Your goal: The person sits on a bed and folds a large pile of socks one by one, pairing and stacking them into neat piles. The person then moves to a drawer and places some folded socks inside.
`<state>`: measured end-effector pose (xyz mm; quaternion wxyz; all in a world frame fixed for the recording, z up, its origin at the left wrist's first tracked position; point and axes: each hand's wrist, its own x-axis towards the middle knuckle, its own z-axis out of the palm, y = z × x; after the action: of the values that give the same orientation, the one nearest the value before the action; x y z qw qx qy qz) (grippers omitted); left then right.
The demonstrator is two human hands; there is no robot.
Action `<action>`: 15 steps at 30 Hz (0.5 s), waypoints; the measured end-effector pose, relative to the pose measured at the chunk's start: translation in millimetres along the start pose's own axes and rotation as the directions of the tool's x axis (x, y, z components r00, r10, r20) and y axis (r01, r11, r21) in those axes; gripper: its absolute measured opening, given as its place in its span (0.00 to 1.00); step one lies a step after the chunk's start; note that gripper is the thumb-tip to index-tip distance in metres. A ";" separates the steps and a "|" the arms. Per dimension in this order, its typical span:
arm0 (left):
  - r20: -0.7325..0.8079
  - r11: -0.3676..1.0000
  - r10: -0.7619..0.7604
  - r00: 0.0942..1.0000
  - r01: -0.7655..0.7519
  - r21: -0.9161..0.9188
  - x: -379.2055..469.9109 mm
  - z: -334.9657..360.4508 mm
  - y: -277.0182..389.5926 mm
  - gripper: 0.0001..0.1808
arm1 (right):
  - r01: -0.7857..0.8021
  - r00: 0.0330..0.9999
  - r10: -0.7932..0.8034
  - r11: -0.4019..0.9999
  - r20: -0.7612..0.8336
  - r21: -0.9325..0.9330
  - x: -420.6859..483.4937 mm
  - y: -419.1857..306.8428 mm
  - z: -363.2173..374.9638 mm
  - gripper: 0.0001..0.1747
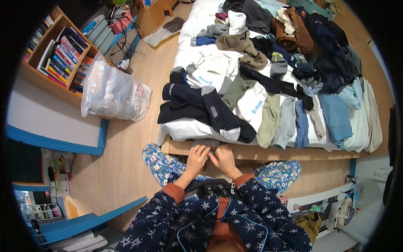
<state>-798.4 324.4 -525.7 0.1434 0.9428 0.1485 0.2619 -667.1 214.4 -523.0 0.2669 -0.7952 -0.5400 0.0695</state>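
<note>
At the front edge of the bed, my left hand [197, 157] and my right hand [224, 158] are close together, their fingers bent over a piece of grey knit fabric [206, 143], likely a sock. Its lower part is hidden under my fingers. Just beyond them a dark navy sock [217, 110] with grey heel and toe patches lies across other black socks [181, 110]. To their right are a white sock [252, 102] with blue lettering, a pale green sock [269, 121], a light grey sock [284, 124] and a blue sock [301, 123], their ends at the bed's edge.
Folded jeans [336, 116] and beige trousers [371, 116] lie at the bed's right. Dark clothes [333, 60] are heaped farther back. A stuffed clear plastic bag [113, 91] stands on the floor at left by a bookcase [74, 78]. The wooden bed frame [267, 151] runs before my knees.
</note>
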 end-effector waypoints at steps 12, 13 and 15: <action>-0.020 0.961 -0.123 0.992 0.114 -0.251 6.3 -1.7 -7.5 0.13 | 0.288 0.952 -0.281 0.957 -0.122 0.045 1.5 20.5 24.2 0.24; -0.005 0.963 -0.118 0.993 0.113 -0.243 11.7 -7.0 -5.1 0.13 | 0.297 0.950 -0.289 0.953 -0.114 0.057 2.0 20.7 20.2 0.24; 0.146 0.959 -0.126 0.981 0.158 -0.235 25.7 -27.0 2.3 0.11 | 0.240 0.971 -0.240 0.961 -0.013 0.136 1.1 15.7 5.2 0.24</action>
<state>-791.4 336.6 -491.2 0.2869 0.9196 0.1728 0.2054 -655.8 212.8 -535.0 0.3259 -0.7037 -0.6268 0.0749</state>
